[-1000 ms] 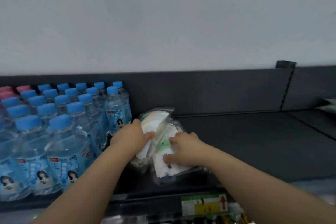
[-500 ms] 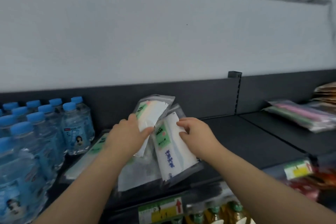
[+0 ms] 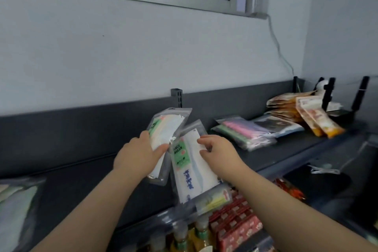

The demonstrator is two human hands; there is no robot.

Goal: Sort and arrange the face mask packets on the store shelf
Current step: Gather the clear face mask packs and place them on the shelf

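Plastic packets (image 3: 191, 172) in left grip (image 3: 139, 155), right grip (image 3: 219, 154)

On front face mask packet (image 3: 194, 172), green label (image 3: 181, 154) reads "FACE MASK" in white capitals; blue characters below it run in a column, illegible. On rear face mask packet (image 3: 166, 129), second green label (image 3: 153, 127) partly covered, unreadable.

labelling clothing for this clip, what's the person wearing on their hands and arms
Nothing that shows. The left hand and right hand are bare: no gloves, rings, watch or bracelet in view. No sleeve shows either, all the way down to the bottom edge of the picture.
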